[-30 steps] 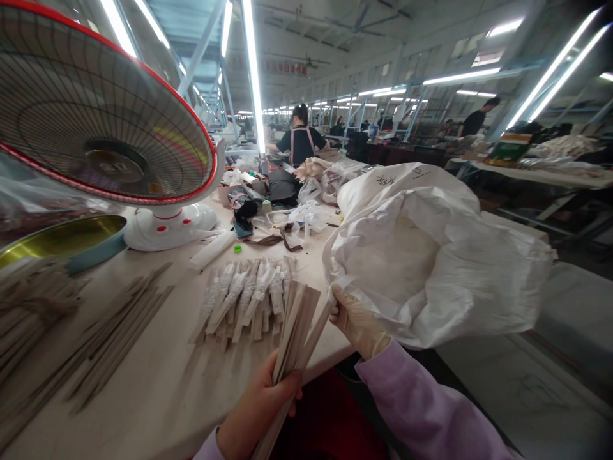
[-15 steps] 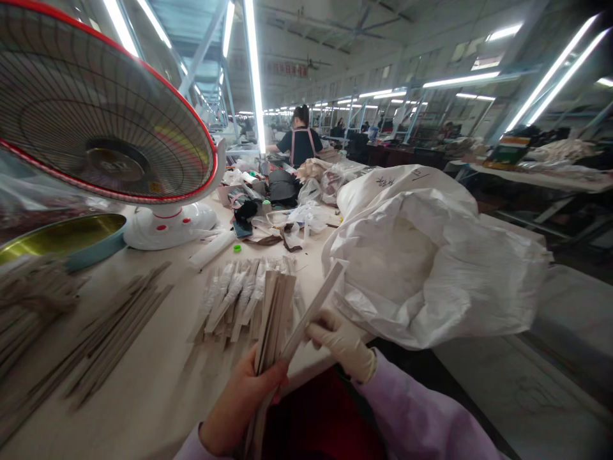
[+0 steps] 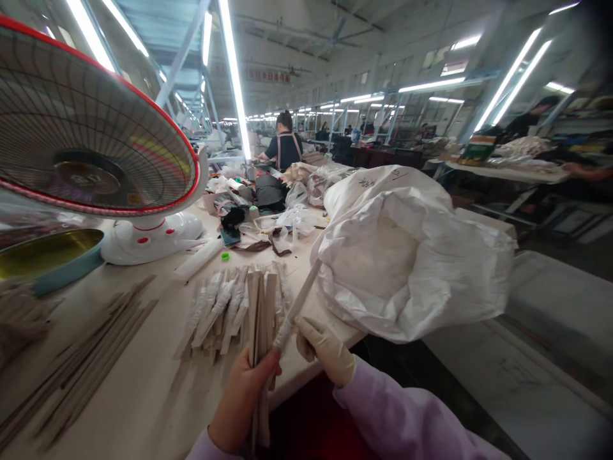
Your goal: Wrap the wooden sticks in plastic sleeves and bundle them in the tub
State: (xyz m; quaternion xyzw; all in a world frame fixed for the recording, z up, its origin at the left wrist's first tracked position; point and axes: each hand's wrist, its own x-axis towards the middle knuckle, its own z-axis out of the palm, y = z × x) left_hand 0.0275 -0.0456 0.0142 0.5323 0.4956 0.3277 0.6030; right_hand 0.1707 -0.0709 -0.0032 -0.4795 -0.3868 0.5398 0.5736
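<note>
My bare left hand (image 3: pixel 239 399) is closed round a bundle of long flat tan strips (image 3: pixel 261 313), held upright at the table's near edge. My right hand (image 3: pixel 323 351), in a pale glove, pinches a single strip (image 3: pixel 299 301) that slants up to the right, beside the bundle. Just beyond lies a row of strips with white wrapped ends (image 3: pixel 223 306) on the table (image 3: pixel 143 390).
A large white sack (image 3: pixel 412 255) lies open at the right. A red-rimmed fan (image 3: pixel 90 140) and a brass-lined bowl (image 3: pixel 48 252) stand at the left, loose strips (image 3: pixel 81 367) in front of them. Clutter lies farther back, where a person (image 3: pixel 285 144) works.
My right hand left the sack's edge and came back to the bundle, drawing one strip apart from it. The left hand lowered the bundle and moved it slightly left.
</note>
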